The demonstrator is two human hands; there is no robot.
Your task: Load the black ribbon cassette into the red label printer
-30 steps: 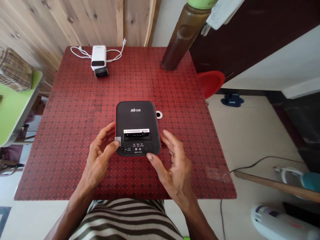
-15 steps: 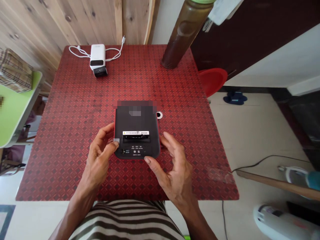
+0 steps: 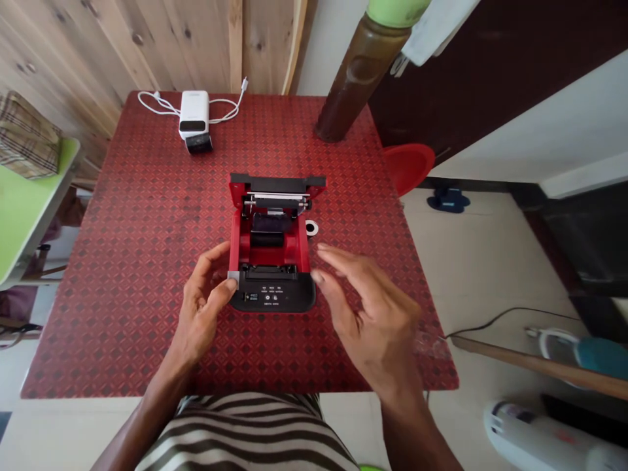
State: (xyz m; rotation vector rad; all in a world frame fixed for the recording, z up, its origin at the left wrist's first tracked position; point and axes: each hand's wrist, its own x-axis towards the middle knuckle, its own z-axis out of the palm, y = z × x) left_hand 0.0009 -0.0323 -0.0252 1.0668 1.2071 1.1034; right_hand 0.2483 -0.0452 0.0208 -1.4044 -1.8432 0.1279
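Note:
A black and red label printer [image 3: 275,297] stands in the middle of the table with its lid [image 3: 277,185] raised, showing the red inside, a metal roller and a dark roll [image 3: 267,239]. My left hand [image 3: 203,304] grips its front left corner, thumb on the grey latch [image 3: 234,277] and fingers against the left side. My right hand [image 3: 370,307] is off the printer's right side, fingers stretched out and holding nothing. Just beyond that side lies a white ring with a dark centre [image 3: 311,227], partly hidden by the printer.
On the red patterned table [image 3: 147,261] a white power bank [image 3: 194,111] with a cable and a small black item [image 3: 199,143] sit at the back left. A tall brown bottle [image 3: 348,78] with a green lid stands at the back right. A red stool [image 3: 412,167] is beyond the right edge.
The printer's lid has swung up and back, exposing the inside. My right hand has moved off the printer to the right. My left hand keeps its hold at the left corner.

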